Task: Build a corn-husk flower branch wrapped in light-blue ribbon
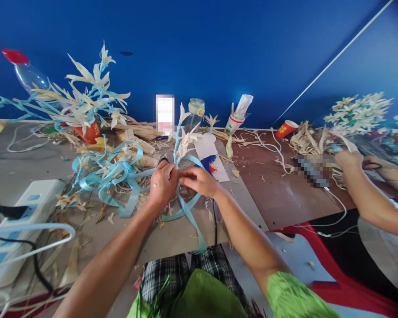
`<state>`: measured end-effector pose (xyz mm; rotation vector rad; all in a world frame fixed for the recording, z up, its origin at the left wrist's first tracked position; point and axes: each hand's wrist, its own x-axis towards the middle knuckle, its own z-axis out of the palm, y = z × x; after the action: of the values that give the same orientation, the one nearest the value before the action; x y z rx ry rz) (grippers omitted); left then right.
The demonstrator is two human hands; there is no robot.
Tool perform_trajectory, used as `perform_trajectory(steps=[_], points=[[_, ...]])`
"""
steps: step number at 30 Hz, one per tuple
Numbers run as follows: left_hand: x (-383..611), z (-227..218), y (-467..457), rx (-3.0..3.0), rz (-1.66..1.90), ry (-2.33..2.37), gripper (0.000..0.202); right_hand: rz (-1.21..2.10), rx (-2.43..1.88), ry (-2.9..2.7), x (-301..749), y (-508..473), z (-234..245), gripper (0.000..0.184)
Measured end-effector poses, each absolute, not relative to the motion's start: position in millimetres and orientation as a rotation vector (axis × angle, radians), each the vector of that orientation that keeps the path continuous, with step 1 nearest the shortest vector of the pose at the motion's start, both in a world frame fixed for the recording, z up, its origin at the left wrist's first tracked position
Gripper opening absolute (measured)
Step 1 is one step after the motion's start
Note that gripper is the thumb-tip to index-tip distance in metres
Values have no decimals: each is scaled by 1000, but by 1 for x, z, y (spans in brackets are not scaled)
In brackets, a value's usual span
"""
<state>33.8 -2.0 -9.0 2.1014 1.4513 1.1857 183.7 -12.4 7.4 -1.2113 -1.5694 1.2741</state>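
A blue wall [199,53] rises behind the counter [265,185]. At the left rear, a spreading branch [98,78] carries pale petals on blue-wrapped stems. Nearer on that side lies a white power strip [36,192]. A loose tangle of light-blue ribbon [132,201] lies to the left of the hands. The flower sprig [177,145], pale-petalled on a blue stem, stands nearly upright between them, above the middle of the counter. The left hand [164,183] has its grip closed around the sprig's base. The right hand [199,180] is just beside it, fingers bent; whether that grip has hold of anything, I cannot tell. Corn cobs [139,145] lie behind the tangle, and pale scraps [235,173] dot the surface.
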Motion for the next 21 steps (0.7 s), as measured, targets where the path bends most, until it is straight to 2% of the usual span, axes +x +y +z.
perform_trajectory(steps=[4, 13, 21], points=[[35, -7, -4, 2092, 1182, 1434, 31, 1146, -1222, -1397, 186, -5, 2, 25], [44, -9, -11, 2174, 1154, 1259, 26, 1350, -1074, -1073, 173, -5, -4, 28], [44, -11, -10, 2183, 1185, 1331, 29, 1546, -978, -795, 171, -5, -2, 28]])
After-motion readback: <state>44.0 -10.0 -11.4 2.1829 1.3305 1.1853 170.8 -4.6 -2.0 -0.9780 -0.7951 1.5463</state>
